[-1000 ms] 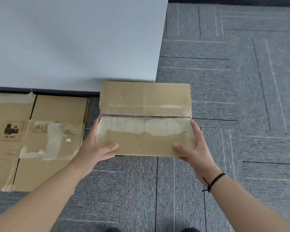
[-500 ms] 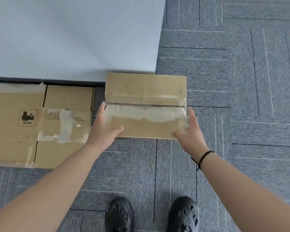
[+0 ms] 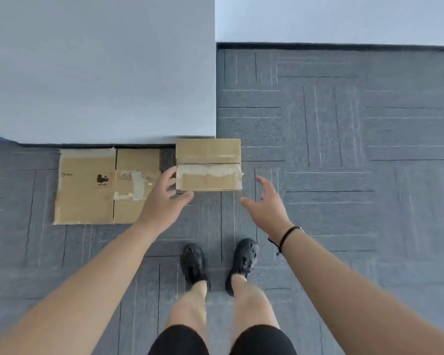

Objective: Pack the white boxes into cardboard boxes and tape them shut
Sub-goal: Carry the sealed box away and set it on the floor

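Both hands have let go of the closed cardboard box [image 3: 208, 163], which now sits on the grey carpet [image 3: 344, 149] at the white wall's corner [image 3: 100, 73].

Left hand [image 3: 162, 201] and right hand [image 3: 267, 203] hover with fingers spread and relaxed, grasping nothing, either side of its near edge. Two more taped cartons [image 3: 108, 185] lie side by side against the wall just left of it, partly hidden by the left hand; black shoes [image 3: 194, 262] stand behind.
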Demonstrator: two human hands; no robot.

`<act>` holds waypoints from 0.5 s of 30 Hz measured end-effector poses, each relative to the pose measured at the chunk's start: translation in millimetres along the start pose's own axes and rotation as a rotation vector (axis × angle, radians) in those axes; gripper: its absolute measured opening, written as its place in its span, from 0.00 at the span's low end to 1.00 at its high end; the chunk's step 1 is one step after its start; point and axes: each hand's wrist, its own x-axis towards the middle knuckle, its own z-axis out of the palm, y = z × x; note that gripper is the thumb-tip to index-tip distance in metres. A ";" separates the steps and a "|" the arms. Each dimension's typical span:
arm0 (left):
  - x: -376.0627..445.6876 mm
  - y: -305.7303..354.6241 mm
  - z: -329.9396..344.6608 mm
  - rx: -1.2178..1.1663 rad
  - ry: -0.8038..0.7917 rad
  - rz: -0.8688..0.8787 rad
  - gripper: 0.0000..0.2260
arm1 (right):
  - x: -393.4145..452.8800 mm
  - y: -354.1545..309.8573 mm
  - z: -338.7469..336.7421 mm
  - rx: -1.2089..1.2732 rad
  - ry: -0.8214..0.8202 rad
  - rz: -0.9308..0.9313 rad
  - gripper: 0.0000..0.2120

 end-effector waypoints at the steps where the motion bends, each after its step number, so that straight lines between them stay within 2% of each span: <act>1: -24.0 18.0 -7.9 -0.006 0.007 0.002 0.33 | -29.7 -9.1 -8.9 0.000 -0.005 -0.002 0.35; 5: -104.2 79.1 -41.9 0.031 0.040 0.070 0.32 | -127.2 -43.8 -38.8 0.037 0.017 -0.047 0.34; 10: -165.5 108.2 -70.0 0.094 0.021 0.149 0.29 | -214.9 -63.8 -49.4 0.116 0.089 -0.065 0.33; 15: -195.4 117.0 -83.1 0.191 -0.124 0.264 0.28 | -281.3 -67.7 -29.5 0.290 0.221 -0.074 0.33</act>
